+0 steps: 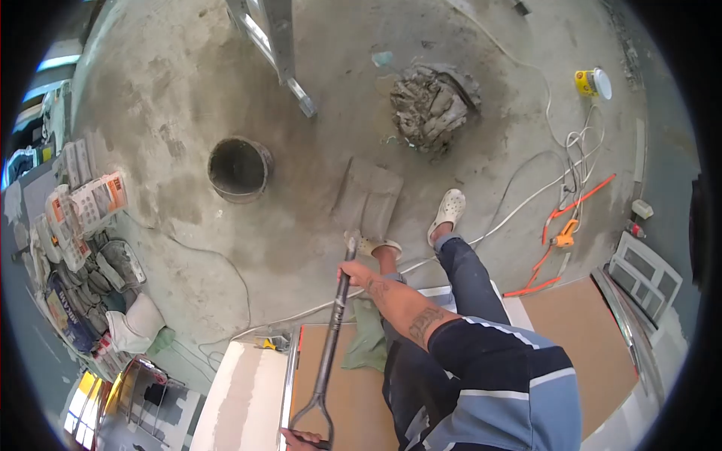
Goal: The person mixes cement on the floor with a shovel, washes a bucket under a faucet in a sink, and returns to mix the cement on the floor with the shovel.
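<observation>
A long-handled shovel (329, 353) slants across the view, its dark shaft running up to a broad grey-coated blade (376, 203). My right hand (353, 273) is wrapped round the shaft near the blade end. At the bottom edge my left hand (302, 440) is closed on the D-shaped grip, partly cut off by the frame. The blade is low over the concrete floor, just beyond my left shoe; whether it touches is hard to tell. Beyond it sits a lumpy grey heap (432, 105) of wet-looking material. To the left stands a dark round bucket (239, 169), soiled around its rim.
A ladder's metal legs (274, 52) stand on the floor ahead. White cables (511, 214) and an orange cord (560, 218) trail on the right, near a yellow tub (593, 83). Bags and clutter (94, 255) line the left wall. Brown boards (579, 338) lie beside my legs.
</observation>
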{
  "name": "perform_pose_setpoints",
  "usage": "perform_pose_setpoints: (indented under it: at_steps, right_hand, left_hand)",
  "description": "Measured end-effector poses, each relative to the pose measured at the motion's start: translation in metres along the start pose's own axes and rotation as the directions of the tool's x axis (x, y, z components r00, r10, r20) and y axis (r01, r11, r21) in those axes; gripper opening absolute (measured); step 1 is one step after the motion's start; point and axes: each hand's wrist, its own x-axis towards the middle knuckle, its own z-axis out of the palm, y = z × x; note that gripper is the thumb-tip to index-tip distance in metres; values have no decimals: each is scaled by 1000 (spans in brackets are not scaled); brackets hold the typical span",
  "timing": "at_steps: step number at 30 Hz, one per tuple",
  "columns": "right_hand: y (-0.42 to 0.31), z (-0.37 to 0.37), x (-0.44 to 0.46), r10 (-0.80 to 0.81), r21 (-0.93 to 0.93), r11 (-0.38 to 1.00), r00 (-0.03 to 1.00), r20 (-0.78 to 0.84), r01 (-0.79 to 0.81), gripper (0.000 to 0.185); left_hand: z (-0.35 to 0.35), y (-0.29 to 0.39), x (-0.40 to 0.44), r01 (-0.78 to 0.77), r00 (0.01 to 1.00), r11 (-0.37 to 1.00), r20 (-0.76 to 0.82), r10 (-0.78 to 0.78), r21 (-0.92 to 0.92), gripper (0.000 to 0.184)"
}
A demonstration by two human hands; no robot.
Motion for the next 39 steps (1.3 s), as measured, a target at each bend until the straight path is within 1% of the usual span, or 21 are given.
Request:
perform_pose_setpoints:
  at_steps: [1,4,6,8,11,15,18,21,23,25,26,27,28,29,30,32,33,35,36,38,39]
  right_hand:
    - [4,7,10,-22,12,1000,1000,8,22,3]
    - [-2,41,21,-125,118,985,992,11,123,5]
    - [-46,59,15,-236,106,964,969,-77,243,9]
    - [-104,53,77,-329,66,942,944,13,328,6]
    - [-219,53,20,-351,296,907,927,135,300,3]
    - [-248,81,-9,-259,421,891,952,165,170,6]
    - [-249,65,-44,-313,454,871,925,217,189,7]
    - [-242,37,-99,-302,323,921,922,244,216,9]
    - [-241,16,-140,-287,339,922,917,277,186,12]
    - [-251,-8,-167,-265,396,911,902,341,118,12]
    - [-255,-22,-179,-238,437,898,886,398,46,12]
    - [-262,-36,-196,-235,437,898,885,402,40,12]
    - [-272,-52,-212,-240,481,877,847,474,-20,12]
    - [-279,-68,-227,-245,517,851,804,542,-89,11]
    - [-286,-89,-233,-239,517,851,804,544,-97,11]
    - [-313,-132,-243,-319,523,852,796,515,3,10]
    - [-330,-144,-245,-331,531,847,789,517,8,10]
    - [-357,-163,-242,-353,334,888,934,56,315,10]
    - [-368,-166,-243,-361,360,877,931,54,319,10]
    - [-361,-160,-245,-486,32,873,874,-7,486,16]
    - [-347,-152,-251,-469,34,883,883,-9,469,16]
  left_hand:
    - [2,1,19,-24,997,1000,-68,25,8,44]
    - [7,22,91,-16,999,998,36,18,-58,48]
    - [25,32,142,-33,995,998,90,38,-56,48]
    - [92,55,161,8,993,996,119,3,-90,46]
    - [159,97,189,-261,905,956,310,292,-137,46]
    - [181,181,119,-393,836,905,348,424,-161,43]
    - [149,165,66,-418,765,884,443,466,-208,38]
    - [128,127,-33,-532,739,820,357,571,-210,38]
    - [105,103,-79,-569,643,787,467,606,-238,29]
    - [90,92,-149,-770,581,632,509,636,88,28]
    - [79,99,-154,-999,-4,25,713,701,-30,28]
    - [26,28,-125,-778,622,366,544,564,511,31]
    - [113,112,-230,-995,-53,28,758,650,-94,26]
    - [103,111,-223,-975,-5,-221,988,153,29,21]
    - [94,109,-215,-880,189,-476,915,-357,-4,16]
    - [134,117,-257,-898,-373,-263,927,28,-353,10]
    - [167,114,-273,-786,-536,-401,842,62,-471,10]
    - [194,86,-280,-715,-576,-474,817,-17,-514,12]
    - [202,81,-279,-642,-604,-531,791,-94,-553,18]
    - [200,92,-288,-715,-515,-484,848,-123,-505,16]
    - [202,98,-287,-753,-552,-419,833,-15,-507,22]
